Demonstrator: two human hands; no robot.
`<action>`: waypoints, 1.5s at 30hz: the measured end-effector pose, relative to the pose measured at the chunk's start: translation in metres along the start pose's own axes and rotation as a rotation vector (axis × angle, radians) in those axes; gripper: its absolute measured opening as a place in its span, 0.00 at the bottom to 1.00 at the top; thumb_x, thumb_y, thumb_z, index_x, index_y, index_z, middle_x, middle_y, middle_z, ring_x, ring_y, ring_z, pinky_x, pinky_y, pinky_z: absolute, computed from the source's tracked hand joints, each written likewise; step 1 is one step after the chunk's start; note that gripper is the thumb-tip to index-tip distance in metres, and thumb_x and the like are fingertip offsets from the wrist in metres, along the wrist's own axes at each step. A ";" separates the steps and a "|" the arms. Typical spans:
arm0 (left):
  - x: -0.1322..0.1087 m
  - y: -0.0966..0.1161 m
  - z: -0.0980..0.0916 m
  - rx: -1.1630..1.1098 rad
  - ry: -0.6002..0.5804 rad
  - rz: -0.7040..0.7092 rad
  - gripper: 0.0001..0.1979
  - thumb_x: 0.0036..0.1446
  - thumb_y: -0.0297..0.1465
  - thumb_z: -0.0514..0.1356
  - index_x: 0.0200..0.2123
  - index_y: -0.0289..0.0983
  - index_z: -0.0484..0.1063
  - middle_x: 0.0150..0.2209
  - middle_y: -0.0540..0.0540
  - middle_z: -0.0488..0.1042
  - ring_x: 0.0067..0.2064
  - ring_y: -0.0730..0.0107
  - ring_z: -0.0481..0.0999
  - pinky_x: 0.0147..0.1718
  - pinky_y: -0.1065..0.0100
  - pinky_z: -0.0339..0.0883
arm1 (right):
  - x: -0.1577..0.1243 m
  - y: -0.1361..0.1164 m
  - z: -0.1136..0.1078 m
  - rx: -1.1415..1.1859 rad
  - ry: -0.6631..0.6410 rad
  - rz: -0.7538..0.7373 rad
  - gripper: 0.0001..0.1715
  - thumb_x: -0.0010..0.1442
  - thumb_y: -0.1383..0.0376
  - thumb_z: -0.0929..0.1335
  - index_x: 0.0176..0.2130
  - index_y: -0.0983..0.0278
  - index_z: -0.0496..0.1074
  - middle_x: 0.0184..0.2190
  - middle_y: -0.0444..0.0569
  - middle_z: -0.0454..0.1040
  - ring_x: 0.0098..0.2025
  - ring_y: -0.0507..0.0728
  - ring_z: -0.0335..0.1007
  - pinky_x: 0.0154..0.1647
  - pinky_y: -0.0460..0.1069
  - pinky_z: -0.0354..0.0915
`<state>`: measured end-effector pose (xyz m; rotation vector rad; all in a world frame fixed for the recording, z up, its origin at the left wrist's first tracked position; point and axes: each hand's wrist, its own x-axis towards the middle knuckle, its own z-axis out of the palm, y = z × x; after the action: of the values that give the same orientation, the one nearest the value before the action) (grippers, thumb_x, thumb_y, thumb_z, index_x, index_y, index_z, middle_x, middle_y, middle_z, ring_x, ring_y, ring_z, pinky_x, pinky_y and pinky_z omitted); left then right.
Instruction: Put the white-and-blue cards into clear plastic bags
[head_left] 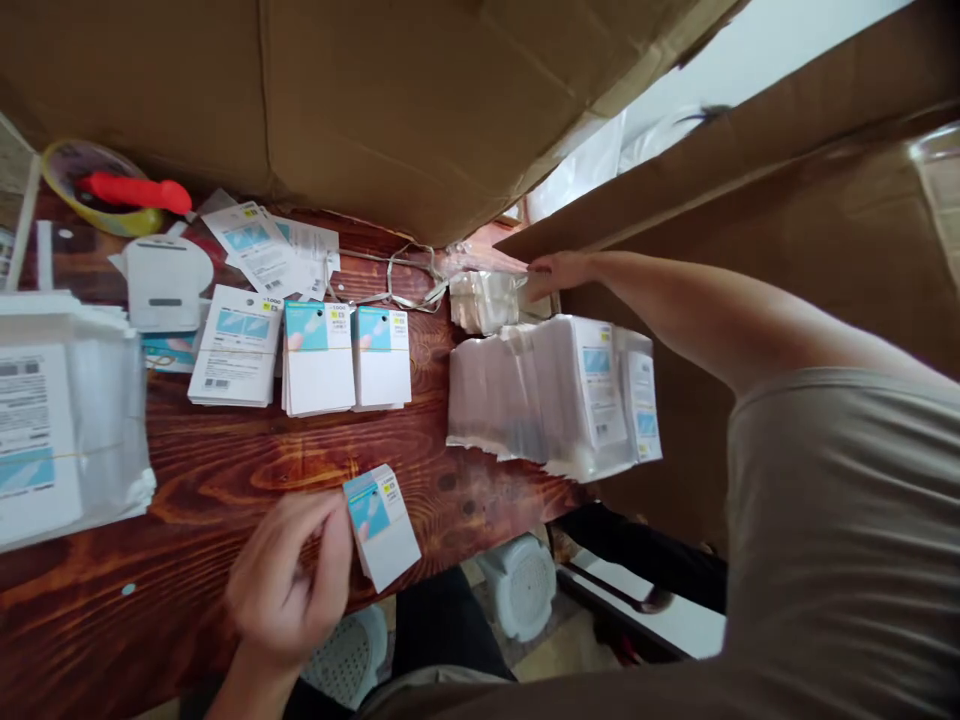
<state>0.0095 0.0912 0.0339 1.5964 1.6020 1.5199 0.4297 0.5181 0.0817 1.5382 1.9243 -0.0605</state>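
Note:
My left hand point(289, 575) is curled at the table's front edge, its fingertips against the left side of a small stack of printed cards point(388, 535) with a blue picture. Whether the fingers pinch anything there is hidden. Stretched out to the far right, my right hand point(566, 270) has its fingers closed at the edge of clear plastic bags point(534, 290), beside a bundle of small clear bags point(484, 302). In front of that bundle leans a long row of bagged cards point(536, 395) in clear sleeves.
Three card stacks stand in a row, including a middle stack point(319, 365). A tall banded pile point(71, 430) is at the left. Tape point(64, 165) and a red-handled tool point(135, 190) lie behind. Large cardboard point(375, 110) walls the back; stools point(517, 585) stand below.

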 end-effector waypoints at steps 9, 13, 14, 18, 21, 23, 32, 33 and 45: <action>0.212 0.015 0.231 0.197 -0.636 0.262 0.15 0.64 0.30 0.62 0.53 0.34 0.78 0.63 0.36 0.73 0.66 0.50 0.69 0.65 0.51 0.64 | -0.001 0.021 0.030 0.097 -0.040 0.041 0.33 0.56 0.51 0.79 0.56 0.62 0.75 0.54 0.56 0.79 0.50 0.63 0.75 0.47 0.52 0.67; 0.237 0.012 0.302 0.288 -0.906 0.293 0.30 0.60 0.30 0.65 0.66 0.37 0.70 0.76 0.36 0.54 0.76 0.43 0.51 0.72 0.45 0.52 | -0.005 0.027 0.036 0.168 -0.017 0.087 0.39 0.54 0.48 0.79 0.59 0.56 0.71 0.59 0.55 0.77 0.55 0.68 0.75 0.52 0.57 0.70; 0.240 0.012 0.313 0.304 -0.965 0.306 0.34 0.59 0.32 0.66 0.68 0.38 0.67 0.78 0.36 0.50 0.77 0.42 0.48 0.72 0.44 0.49 | -0.005 0.029 0.037 0.159 -0.019 0.098 0.41 0.54 0.46 0.79 0.60 0.58 0.71 0.60 0.56 0.76 0.56 0.69 0.75 0.53 0.58 0.70; 0.238 0.006 0.342 0.375 -1.087 0.345 0.43 0.58 0.39 0.68 0.73 0.39 0.59 0.79 0.35 0.44 0.78 0.38 0.42 0.74 0.41 0.39 | -0.001 0.038 0.045 0.169 -0.007 0.040 0.37 0.57 0.45 0.77 0.57 0.62 0.75 0.61 0.59 0.75 0.61 0.71 0.72 0.60 0.60 0.68; 0.231 0.001 0.355 0.449 -1.002 0.375 0.43 0.60 0.39 0.65 0.74 0.34 0.56 0.77 0.30 0.48 0.77 0.37 0.47 0.73 0.41 0.38 | 0.001 0.045 0.052 0.284 0.029 -0.054 0.31 0.56 0.48 0.78 0.53 0.61 0.78 0.61 0.57 0.74 0.61 0.70 0.71 0.63 0.60 0.68; 0.227 0.001 0.362 0.484 -0.930 0.386 0.40 0.60 0.37 0.64 0.73 0.32 0.58 0.74 0.29 0.56 0.74 0.38 0.54 0.70 0.43 0.44 | 0.000 0.047 0.053 0.344 0.021 -0.058 0.33 0.55 0.46 0.78 0.54 0.60 0.78 0.57 0.57 0.77 0.59 0.70 0.73 0.60 0.61 0.71; 0.224 0.012 0.382 0.569 -0.873 0.334 0.37 0.63 0.40 0.64 0.72 0.43 0.60 0.68 0.30 0.63 0.67 0.35 0.61 0.59 0.42 0.54 | -0.002 0.041 0.033 0.176 0.012 0.030 0.44 0.48 0.43 0.81 0.57 0.60 0.75 0.54 0.56 0.78 0.55 0.72 0.75 0.53 0.59 0.70; 0.224 0.012 0.381 0.579 -0.875 0.338 0.36 0.63 0.40 0.64 0.72 0.43 0.61 0.68 0.30 0.63 0.67 0.36 0.61 0.59 0.42 0.55 | -0.002 0.041 0.031 0.179 0.025 0.024 0.43 0.47 0.43 0.81 0.55 0.59 0.76 0.54 0.55 0.78 0.54 0.71 0.75 0.52 0.58 0.70; 0.227 0.012 0.376 0.626 -0.873 0.324 0.36 0.59 0.43 0.67 0.67 0.41 0.62 0.67 0.30 0.64 0.64 0.39 0.63 0.58 0.47 0.55 | -0.006 0.042 0.043 0.508 -0.004 -0.038 0.27 0.57 0.41 0.74 0.42 0.60 0.79 0.38 0.47 0.81 0.43 0.63 0.77 0.44 0.53 0.71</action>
<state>0.2805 0.4362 0.0126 2.4611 1.3578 0.2453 0.4874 0.5077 0.0664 1.8122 2.0334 -0.6092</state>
